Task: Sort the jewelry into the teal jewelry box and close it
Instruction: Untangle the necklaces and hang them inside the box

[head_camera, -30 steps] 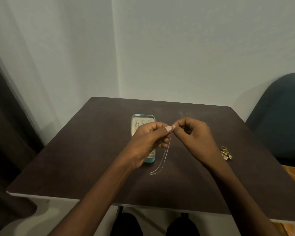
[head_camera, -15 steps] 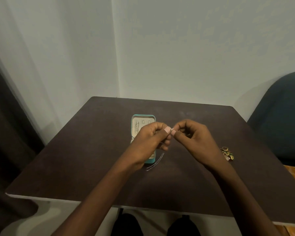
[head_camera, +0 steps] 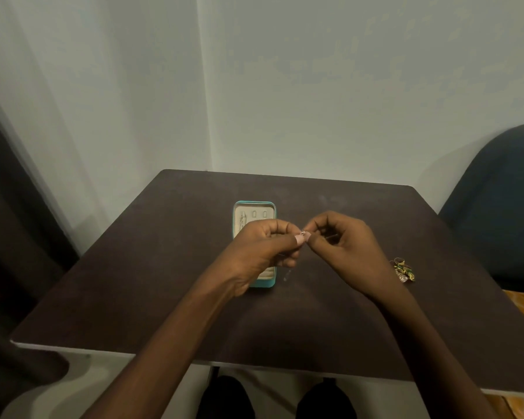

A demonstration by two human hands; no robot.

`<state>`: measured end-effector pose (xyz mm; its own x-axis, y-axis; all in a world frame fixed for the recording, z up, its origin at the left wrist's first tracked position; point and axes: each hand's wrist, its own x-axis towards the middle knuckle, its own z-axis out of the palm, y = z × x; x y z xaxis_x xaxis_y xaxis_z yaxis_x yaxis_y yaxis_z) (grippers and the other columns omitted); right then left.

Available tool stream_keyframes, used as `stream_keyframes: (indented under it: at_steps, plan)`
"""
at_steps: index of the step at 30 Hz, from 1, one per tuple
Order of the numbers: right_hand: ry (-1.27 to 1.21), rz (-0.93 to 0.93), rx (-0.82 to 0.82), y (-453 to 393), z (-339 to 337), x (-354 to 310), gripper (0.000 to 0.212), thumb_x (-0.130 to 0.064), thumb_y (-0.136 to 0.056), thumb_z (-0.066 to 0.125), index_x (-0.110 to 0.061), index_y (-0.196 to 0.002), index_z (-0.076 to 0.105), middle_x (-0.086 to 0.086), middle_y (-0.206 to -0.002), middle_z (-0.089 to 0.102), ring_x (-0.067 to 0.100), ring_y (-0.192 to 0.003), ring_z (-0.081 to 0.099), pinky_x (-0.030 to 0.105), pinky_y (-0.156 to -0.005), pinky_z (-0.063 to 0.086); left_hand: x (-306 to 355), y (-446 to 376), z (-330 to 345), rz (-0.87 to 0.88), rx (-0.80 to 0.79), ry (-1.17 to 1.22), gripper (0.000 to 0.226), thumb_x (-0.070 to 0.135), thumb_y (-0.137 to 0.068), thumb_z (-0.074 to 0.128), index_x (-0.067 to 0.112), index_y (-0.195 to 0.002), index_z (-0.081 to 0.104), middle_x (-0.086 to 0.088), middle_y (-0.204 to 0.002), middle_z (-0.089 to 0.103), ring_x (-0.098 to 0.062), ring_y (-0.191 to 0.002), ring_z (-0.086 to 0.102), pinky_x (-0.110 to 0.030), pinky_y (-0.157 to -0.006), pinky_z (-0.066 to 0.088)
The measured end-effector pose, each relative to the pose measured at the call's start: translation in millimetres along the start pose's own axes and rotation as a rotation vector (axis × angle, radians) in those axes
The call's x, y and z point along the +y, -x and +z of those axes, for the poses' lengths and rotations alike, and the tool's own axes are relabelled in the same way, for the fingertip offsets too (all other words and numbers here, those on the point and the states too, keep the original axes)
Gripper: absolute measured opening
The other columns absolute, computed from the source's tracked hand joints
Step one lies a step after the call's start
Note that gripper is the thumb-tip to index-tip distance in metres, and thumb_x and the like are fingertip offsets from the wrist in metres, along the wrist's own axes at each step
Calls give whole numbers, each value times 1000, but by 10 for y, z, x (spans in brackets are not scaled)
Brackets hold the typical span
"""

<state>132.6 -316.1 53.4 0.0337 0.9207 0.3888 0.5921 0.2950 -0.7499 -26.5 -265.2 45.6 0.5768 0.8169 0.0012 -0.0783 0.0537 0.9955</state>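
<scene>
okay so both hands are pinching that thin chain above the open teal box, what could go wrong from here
1. The chain is very thin and only a short end shows below the left hand; bunched between it and the right hand, it may tangle or slip out.
2. The left hand hangs over the box, so lowering it might nudge the box.
3. The small pile of jewelry lies near the table edge by the right wrist; a sweep could knock it off.

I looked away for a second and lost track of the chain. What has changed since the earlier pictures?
The thin chain has been gathered up: its long loop hanging below the hands has shrunk to a short end beside the teal jewelry box. The left hand and right hand still pinch it between their fingertips, just above the table. The box still lies open, and the small jewelry pile has not moved.
</scene>
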Motion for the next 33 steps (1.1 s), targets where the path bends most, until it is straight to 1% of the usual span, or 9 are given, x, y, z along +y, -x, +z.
stream_keyframes:
  at_steps: [6,10,14,19,22,25,28,30,33]
  plan:
    - [-5,1,16,2,8,-14,7,-11,-84,64,-18,-83,66,-2,-73,64,13,-65,59,20,-58,48,23,13,28,65,100,-52,4,9,-82,67,8,-85,65,-4,-72,66,-11,-68,63,-21,-62,52]
    - [151,-41,64,23,20,-7,12,-12,-80,64,-24,-78,63,-7,-72,62,8,-71,57,16,-59,44,33,37,71,184,184,-141,13,4,-81,66,10,-92,63,-4,-75,65,-12,-71,64,-24,-65,54]
    - [302,-64,98,34,53,6,4,-17,-78,63,-21,-77,62,-8,-72,59,5,-70,55,27,-62,47,36,40,102,260,218,-213,18,4,-83,65,16,-96,63,-1,-78,64,-14,-75,63,-22,-63,53]
    - [178,-48,91,55,27,-35,10,-10,-78,61,-19,-75,63,-9,-72,61,7,-73,55,16,-60,43,18,10,99,279,247,-312,22,2,-82,64,18,-97,61,6,-71,61,-11,-69,59,-25,-65,52]
    - [274,-56,74,66,27,-4,4,-17,-78,61,-20,-75,61,-10,-72,59,7,-71,54,24,-63,46,-14,2,89,335,252,-425,26,5,-80,65,25,-95,59,10,-71,60,-4,-67,58,-28,-71,53]
    - [460,-102,84,74,46,11,7,-26,-80,60,-23,-75,56,-9,-75,55,10,-73,50,31,-64,43,-14,10,125,320,205,-399,30,5,-81,63,27,-99,53,9,-73,60,-8,-69,59,-31,-72,53]
    - [567,-148,124,70,49,17,11,-28,-80,61,-20,-74,56,-6,-75,54,14,-72,49,32,-64,40,21,23,168,251,157,-258,32,0,-84,60,20,-106,47,3,-73,58,-11,-68,57,-26,-65,52]
    - [427,-121,122,72,33,17,9,-23,-78,62,-17,-73,58,-5,-74,56,14,-71,52,33,-63,44,34,35,151,241,168,-359,34,3,-84,59,18,-111,46,4,-74,59,-9,-69,57,-26,-68,51]
    - [95,18,62,66,-13,3,7,-12,-78,61,-14,-72,61,-2,-71,61,8,-66,54,29,-63,46,45,55,127,348,161,-747,34,9,-85,57,20,-116,50,9,-77,58,-3,-70,54,-17,-68,44]
